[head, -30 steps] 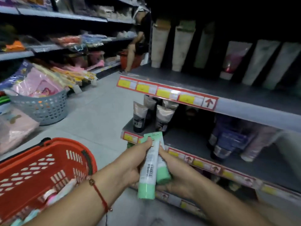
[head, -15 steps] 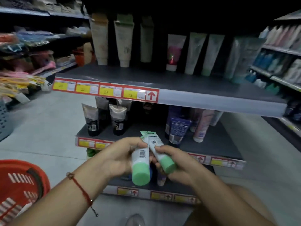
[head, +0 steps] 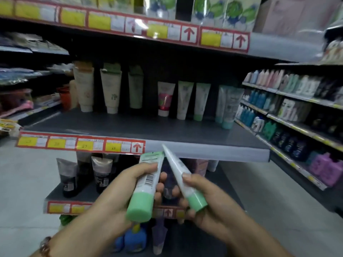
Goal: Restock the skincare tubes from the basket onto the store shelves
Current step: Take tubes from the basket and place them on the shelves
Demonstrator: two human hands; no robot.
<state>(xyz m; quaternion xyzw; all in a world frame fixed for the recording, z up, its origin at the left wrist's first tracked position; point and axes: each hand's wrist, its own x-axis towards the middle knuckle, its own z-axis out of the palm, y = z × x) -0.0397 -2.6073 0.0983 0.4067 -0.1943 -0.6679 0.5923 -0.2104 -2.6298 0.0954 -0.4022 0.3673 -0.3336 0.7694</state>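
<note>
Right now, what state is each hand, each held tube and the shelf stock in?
Left hand: grips one tube.
Left tube: held tilted, green cap toward the camera, barcode showing.
Right hand: grips the other tube.
Right tube: held slanted, crimped end touching the left tube's top.
Middle shelf: front strip bare.
Shelved tubes: upright on their caps along the back.
</note>
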